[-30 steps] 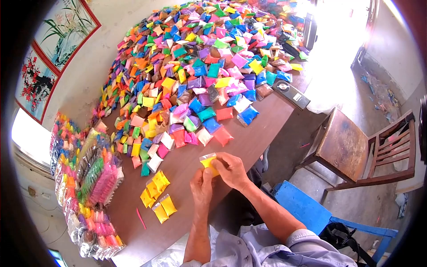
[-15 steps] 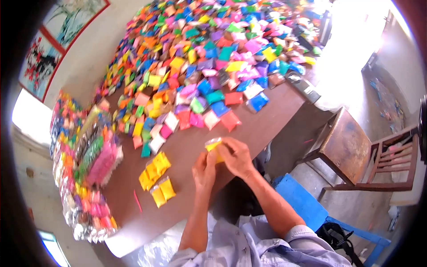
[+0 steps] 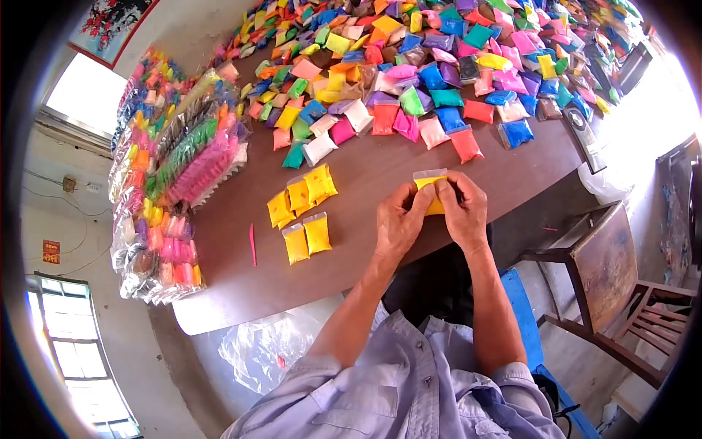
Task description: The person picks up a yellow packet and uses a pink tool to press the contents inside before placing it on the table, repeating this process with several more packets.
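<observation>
A small clear bag filled with yellow is upright between my hands, its see-through top edge facing away from me. My left hand grips its left side, and my right hand pinches its right side; both thumbs press on the front. The bag is over the table's near edge. To the left lie two yellow bags side by side, with several more yellow bags overlapping just behind them. A thin pink stick rests farther left.
A huge heap of coloured bags covers the back of the brown table. Large clear sacks of coloured packets stand at the left. A wooden chair and a blue stool are at the right. Plastic sheeting lies below the table edge.
The view has turned, so the table things appear shifted right and up. Both hands still hold the yellow bag; my right hand has moved from over its top to its right side.
</observation>
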Demonstrator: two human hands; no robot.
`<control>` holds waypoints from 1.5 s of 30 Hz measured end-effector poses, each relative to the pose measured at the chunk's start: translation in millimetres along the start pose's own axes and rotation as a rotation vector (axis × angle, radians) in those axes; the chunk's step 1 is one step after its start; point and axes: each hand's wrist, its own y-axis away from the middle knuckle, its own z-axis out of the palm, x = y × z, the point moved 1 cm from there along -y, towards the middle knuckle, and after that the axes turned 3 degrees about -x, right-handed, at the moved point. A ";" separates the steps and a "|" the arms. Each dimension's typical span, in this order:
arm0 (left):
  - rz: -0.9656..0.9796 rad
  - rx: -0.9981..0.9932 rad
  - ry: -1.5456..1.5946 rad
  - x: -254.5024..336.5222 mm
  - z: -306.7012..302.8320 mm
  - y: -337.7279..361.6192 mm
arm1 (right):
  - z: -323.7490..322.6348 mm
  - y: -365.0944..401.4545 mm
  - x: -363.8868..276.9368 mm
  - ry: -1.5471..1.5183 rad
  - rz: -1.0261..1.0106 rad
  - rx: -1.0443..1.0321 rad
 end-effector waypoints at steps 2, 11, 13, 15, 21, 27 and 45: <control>-0.028 -0.015 0.181 10.0 2.4 1.7 | 0.5 2.7 5.5 0.006 0.009 -0.019; 0.002 0.046 0.098 -6.5 -4.9 -1.2 | -1.8 2.5 0.0 0.014 0.056 -0.075; -0.016 0.020 0.137 -7.5 -7.2 -0.2 | -1.4 3.3 -0.1 0.020 0.020 -0.073; -0.037 0.019 0.179 -6.1 -8.0 0.9 | -0.3 3.2 4.5 0.036 -0.060 -0.031; 0.039 0.017 0.134 -8.0 -10.4 -1.0 | 4.4 7.5 5.5 -0.025 -0.074 -0.074; 0.045 0.023 0.341 -13.4 -12.8 3.3 | -0.3 18.6 -16.6 0.116 -0.137 -0.102; -0.062 -0.042 0.190 -24.9 -52.4 51.3 | -7.7 66.2 -29.6 0.127 -0.182 -0.253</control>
